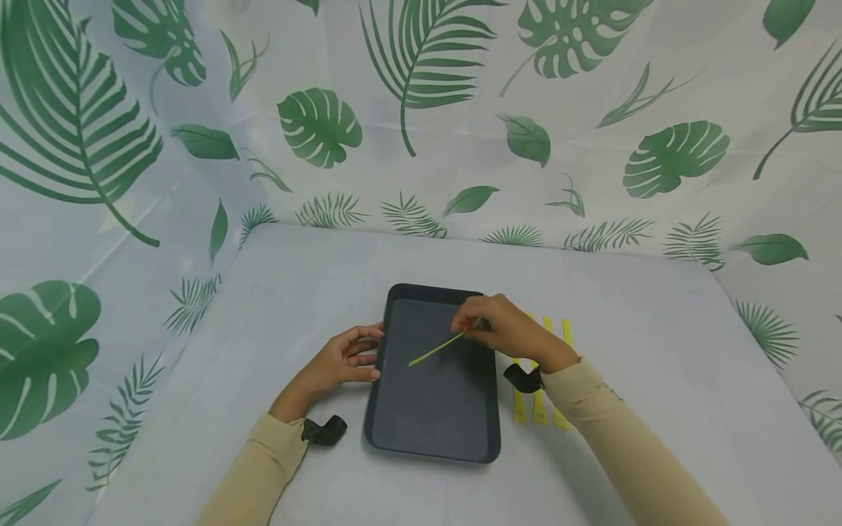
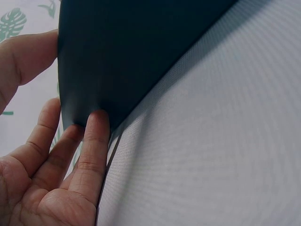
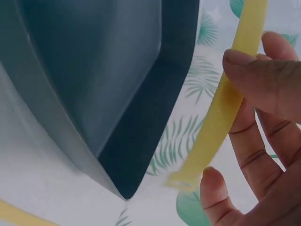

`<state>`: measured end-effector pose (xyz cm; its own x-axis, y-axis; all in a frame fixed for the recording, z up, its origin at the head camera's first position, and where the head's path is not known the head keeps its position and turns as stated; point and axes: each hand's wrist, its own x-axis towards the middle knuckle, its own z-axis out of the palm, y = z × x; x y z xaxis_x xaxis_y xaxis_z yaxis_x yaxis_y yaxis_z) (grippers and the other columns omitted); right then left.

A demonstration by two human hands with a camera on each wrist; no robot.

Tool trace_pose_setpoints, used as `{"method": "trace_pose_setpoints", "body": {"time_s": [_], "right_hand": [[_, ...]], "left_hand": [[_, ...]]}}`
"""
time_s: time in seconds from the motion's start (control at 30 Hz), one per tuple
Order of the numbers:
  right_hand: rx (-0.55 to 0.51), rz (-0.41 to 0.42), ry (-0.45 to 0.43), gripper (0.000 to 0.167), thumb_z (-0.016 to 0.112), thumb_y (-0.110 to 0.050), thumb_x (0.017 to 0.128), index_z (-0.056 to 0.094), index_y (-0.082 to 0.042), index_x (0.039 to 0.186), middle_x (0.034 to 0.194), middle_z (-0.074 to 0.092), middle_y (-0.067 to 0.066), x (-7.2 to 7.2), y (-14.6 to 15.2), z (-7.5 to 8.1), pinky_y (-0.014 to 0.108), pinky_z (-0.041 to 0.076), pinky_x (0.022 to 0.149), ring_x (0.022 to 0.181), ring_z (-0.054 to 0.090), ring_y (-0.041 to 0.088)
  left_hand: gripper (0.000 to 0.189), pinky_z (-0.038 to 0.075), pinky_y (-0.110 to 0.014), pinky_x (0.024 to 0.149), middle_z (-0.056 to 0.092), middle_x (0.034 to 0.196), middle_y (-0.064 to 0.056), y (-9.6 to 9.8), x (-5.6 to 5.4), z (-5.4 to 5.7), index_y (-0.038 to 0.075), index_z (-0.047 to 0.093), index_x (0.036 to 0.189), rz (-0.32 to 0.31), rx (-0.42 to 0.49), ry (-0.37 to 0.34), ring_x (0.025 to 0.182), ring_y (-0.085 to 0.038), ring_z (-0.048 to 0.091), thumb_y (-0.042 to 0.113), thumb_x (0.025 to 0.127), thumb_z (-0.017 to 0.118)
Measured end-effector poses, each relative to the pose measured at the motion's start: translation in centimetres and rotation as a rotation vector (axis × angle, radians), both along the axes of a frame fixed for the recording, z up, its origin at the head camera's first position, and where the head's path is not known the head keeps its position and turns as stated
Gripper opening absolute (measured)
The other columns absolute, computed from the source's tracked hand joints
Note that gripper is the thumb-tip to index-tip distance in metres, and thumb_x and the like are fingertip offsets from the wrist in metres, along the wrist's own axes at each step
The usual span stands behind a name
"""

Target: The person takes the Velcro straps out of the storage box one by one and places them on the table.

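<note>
A dark grey rectangular tray (image 1: 430,420) lies on the white table, its long sides running away from me. My left hand (image 1: 345,359) touches the tray's left side; in the left wrist view its fingertips (image 2: 98,123) rest against the outer wall, fingers fairly straight. Above the tray, my right hand (image 1: 503,326) pinches a flat yellow cable tie (image 3: 218,113) between thumb and fingers. One end of this cable tie (image 1: 430,352) slants down to the left over the tray floor. The tray's inside shows nothing lying in it.
Three more yellow cable ties (image 1: 539,410) lie side by side right of the tray, partly hidden under my right wrist. A white table (image 1: 316,285) spreads around, backed by a leaf-patterned cloth (image 1: 447,183). Black wrist cameras (image 1: 325,431) sit on both sleeves.
</note>
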<state>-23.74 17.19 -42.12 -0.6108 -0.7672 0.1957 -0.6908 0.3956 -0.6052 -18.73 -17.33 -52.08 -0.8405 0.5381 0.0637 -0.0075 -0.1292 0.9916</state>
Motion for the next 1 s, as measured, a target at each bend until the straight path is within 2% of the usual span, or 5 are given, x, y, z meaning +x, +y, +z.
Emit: {"method": "trace_pose_setpoints", "body": {"time_s": [0.3,0.53,0.67,0.8,1.0], "right_hand": [[-0.004,-0.044,0.051,0.033,0.078,0.02,0.087,0.078,0.004,0.116,0.098,0.073,0.008,0.3,0.4,0.4,0.04,0.061,0.075,0.086,0.066,0.019],[0.043,-0.111,0.016,0.034,0.078,0.014,0.091,0.077,0.004,0.124,0.108,0.071,0.009,0.5,0.6,0.5,0.033,0.059,0.074,0.094,0.069,0.023],[0.06,-0.161,-0.005,0.036,0.078,0.011,0.092,0.075,0.008,0.128,0.111,0.069,0.015,0.7,0.7,0.4,0.034,0.061,0.074,0.092,0.069,0.025],[0.064,-0.222,-0.025,0.028,0.079,0.008,0.093,0.077,0.009,0.12,0.111,0.065,0.016,1.0,0.9,0.4,0.038,0.064,0.079,0.094,0.068,0.028],[0.052,-0.33,-0.072,0.011,0.08,0.002,0.095,0.082,0.002,0.106,0.11,0.065,0.013,1.3,1.2,0.6,0.04,0.061,0.079,0.096,0.066,0.029]], "left_hand": [[0.073,0.057,-0.029,0.108,0.025,0.171,-0.036,-0.1,-0.1,-0.1,-0.021,0.043,0.145,0.005,0.001,0.009,0.148,-0.055,0.041,0.001,0.09,0.086],[0.073,0.057,-0.029,0.108,0.025,0.172,-0.035,-0.1,0.0,0.0,-0.02,0.043,0.146,0.004,-0.007,0.004,0.148,-0.049,0.044,0.001,0.09,0.085],[0.074,0.057,-0.029,0.107,0.024,0.172,-0.034,-0.1,-0.1,0.0,-0.02,0.042,0.147,0.0,-0.005,-0.002,0.148,-0.05,0.044,-0.002,0.089,0.084],[0.074,0.057,-0.03,0.107,0.023,0.172,-0.034,-0.1,0.0,-0.1,-0.02,0.042,0.148,-0.004,0.001,-0.009,0.148,-0.053,0.042,-0.005,0.089,0.083],[0.073,0.057,-0.03,0.108,0.024,0.172,-0.034,-0.1,0.0,-0.1,-0.019,0.042,0.148,-0.002,-0.001,-0.011,0.149,-0.054,0.041,-0.004,0.089,0.083]]}}
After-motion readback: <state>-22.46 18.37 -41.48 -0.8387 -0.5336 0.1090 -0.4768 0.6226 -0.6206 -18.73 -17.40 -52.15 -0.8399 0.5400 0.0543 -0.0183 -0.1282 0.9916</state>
